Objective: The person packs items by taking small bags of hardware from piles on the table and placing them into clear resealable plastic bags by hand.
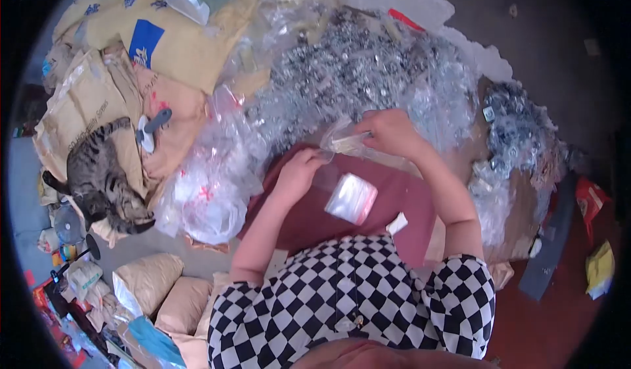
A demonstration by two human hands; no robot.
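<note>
Between my two hands a small clear plastic bag [347,143] is stretched out, with something pale inside that is too small to name. My left hand [300,172] pinches the bag's left edge. At its right side my right hand [388,132] grips it with bent fingers. Just below the hands, a stack of small clear bags with a reddish edge [351,199] lies on a dark red cloth [282,228]. A white scrap [397,223] is beside the stack. Beyond my hands spreads a large heap of small clear packets with dark contents [342,67].
Crumpled clear plastic bags [213,191] lie to the left. A tabby cat [98,172] curls on brown paper sacks [89,99], near a grey-handled tool [154,127]. More packets [522,132] are piled at right. Filled tan sacks [148,280] stand at lower left.
</note>
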